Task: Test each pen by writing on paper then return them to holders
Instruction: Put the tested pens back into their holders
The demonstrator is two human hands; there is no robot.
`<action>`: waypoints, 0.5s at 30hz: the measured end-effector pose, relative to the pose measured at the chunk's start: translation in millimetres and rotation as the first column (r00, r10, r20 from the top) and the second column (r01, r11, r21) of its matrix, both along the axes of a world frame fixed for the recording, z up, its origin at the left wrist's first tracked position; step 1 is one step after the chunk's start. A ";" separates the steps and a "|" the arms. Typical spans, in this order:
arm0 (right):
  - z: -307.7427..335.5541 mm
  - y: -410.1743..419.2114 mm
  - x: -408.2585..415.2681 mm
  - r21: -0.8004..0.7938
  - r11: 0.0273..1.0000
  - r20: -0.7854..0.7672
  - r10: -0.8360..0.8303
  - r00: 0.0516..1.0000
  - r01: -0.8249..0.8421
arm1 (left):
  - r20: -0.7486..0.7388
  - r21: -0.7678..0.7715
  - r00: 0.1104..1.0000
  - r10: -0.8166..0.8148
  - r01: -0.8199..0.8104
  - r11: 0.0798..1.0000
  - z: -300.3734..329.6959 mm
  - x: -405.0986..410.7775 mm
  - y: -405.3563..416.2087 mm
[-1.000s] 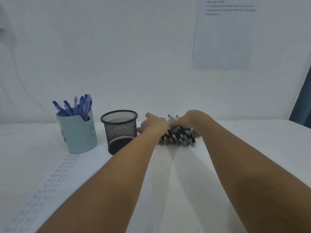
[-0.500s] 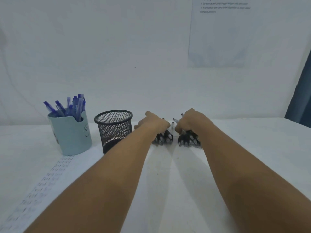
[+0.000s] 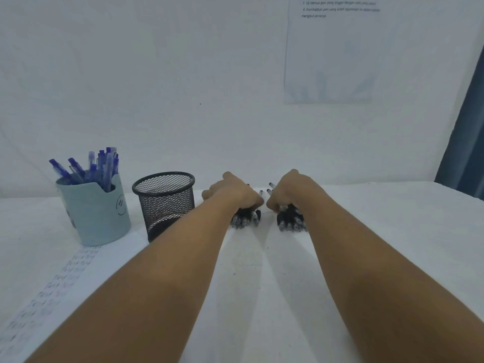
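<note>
Here, both arms are reaching forward across the white bench (image 3: 366,231), and each hand is gripping its own bundle of black pens. The left hand (image 3: 234,193) is curling over one bundle of black pens (image 3: 245,220), lying just to the right of the black mesh holder (image 3: 163,203). The right hand (image 3: 293,191) is closing round a second bundle of black pens (image 3: 290,221), sitting a little further right of the mesh holder, with a narrow gap showing between the two bundles. Both bundles are resting on the bench, their clear ends pointing toward the camera. A few pen tips are poking out beyond the knuckles. Just left of the mesh holder, a pale blue cup (image 3: 95,213) is standing upright and holding blue pens (image 3: 91,169). In front of the cup and the mesh holder, a paper sheet (image 3: 52,292) is lying flat, carrying rows of handwritten words. Above and right of the mesh holder, a printed notice (image 3: 332,51) is hanging on the wall.
</note>
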State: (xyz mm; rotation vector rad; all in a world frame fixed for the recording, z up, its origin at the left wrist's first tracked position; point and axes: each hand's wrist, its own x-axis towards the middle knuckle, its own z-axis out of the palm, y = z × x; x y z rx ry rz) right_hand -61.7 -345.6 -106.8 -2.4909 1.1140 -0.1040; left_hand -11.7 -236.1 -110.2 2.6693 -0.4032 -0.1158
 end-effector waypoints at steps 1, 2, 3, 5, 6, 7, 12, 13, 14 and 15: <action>-2.4 -2.0 1.9 0.008 1.000 0.015 -0.010 1.000 0.010 | 0.000 0.015 1.000 -0.006 0.006 1.000 0.0 0.3 -1.3; -4.4 -2.3 4.8 0.017 1.000 0.026 -0.024 0.999 0.024 | -0.010 0.026 1.000 -0.008 0.008 1.000 0.4 1.4 -2.3; -6.1 -3.9 5.1 0.016 1.000 0.035 -0.020 0.999 0.019 | -0.027 0.033 1.000 -0.007 0.008 0.999 0.7 3.3 -3.2; -9.6 -5.8 8.7 0.006 1.000 0.029 -0.009 1.000 0.008 | -0.064 0.041 0.998 -0.011 0.014 0.999 0.8 6.5 -3.6; -8.1 -4.5 6.1 -0.014 1.000 0.018 0.014 1.000 -0.014 | -0.074 0.044 0.997 -0.019 0.022 0.999 0.9 7.4 -4.2; -7.0 -6.2 5.4 -0.023 0.999 -0.003 0.036 0.999 -0.036 | -0.080 0.044 0.996 -0.028 0.031 0.999 0.8 8.0 -4.4; 6.3 -14.2 -13.3 -0.020 0.999 -0.074 0.041 0.996 -0.042 | -0.079 0.050 0.995 -0.063 0.067 0.997 -0.5 6.9 -8.6; 6.0 -16.8 -18.8 -0.026 0.999 -0.046 0.030 0.999 -0.031 | -0.079 0.057 0.995 -0.065 0.070 0.996 -0.4 6.5 -10.2; 4.7 -17.3 -22.1 -0.030 1.000 -0.006 0.009 1.000 -0.009 | -0.082 0.065 0.994 -0.067 0.072 0.995 0.0 6.1 -11.8; 3.0 -18.2 -24.8 -0.040 0.999 0.042 -0.016 0.999 0.017 | -0.085 0.071 0.994 -0.067 0.073 0.995 0.8 6.1 -12.8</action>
